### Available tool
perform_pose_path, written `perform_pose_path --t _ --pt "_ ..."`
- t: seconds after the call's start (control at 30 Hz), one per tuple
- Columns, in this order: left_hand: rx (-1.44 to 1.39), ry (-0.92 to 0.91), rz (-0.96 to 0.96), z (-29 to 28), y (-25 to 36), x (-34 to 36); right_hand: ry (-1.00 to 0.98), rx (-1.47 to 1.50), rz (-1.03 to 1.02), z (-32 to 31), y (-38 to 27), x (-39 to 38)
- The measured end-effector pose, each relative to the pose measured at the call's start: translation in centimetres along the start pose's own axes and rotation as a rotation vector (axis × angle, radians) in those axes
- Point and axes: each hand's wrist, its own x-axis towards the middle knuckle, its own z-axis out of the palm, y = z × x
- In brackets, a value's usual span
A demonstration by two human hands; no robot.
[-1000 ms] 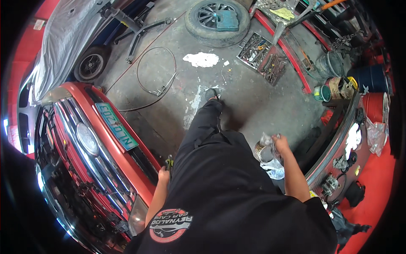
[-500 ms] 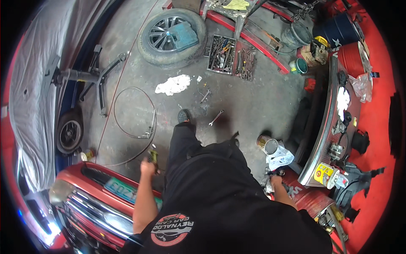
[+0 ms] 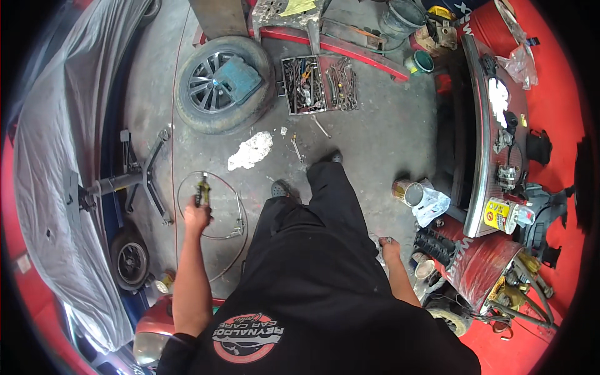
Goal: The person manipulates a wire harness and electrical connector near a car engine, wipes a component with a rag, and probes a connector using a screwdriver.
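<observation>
Clock from mid-view. Left hand (image 3: 199,215), nine o'clock: fingers wrapped round an elongated yellow-green-and-black tool (image 3: 202,192), tip toward twelve. Right hand (image 3: 390,249), four o'clock, beside a small greyish item (image 3: 379,250); grip obscured, cannot tell. Rubber tyre (image 3: 253,106), eleven o'clock, on concrete floor (image 3: 381,140). Counts: elongated tool, 1; greyish item, 1; slim metal wrenches (image 3: 296,149) near twelve, 2.

Moderate, diffuse light covered the grey concrete floor (image 3: 381,140); bluish-white glare showed at lower left. Deep shadow darkened the space beneath the long metal-edged worktop (image 3: 482,137) at right. Fisheye distortion curved straight lines near the blackened corners.
</observation>
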Motion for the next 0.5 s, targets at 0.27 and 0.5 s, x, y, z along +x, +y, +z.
perform_pose_path --t 0.27,0.5 --pt "-0.191 -0.281 -0.162 8.8 10.1 -2.9 0.093 -0.337 -0.057 0.9 -11.3 10.0" --pt "0.23 -0.494 0.029 23.1 22.1 6.3 -0.259 0.074 -0.232 7.8 -28.7 18.9"
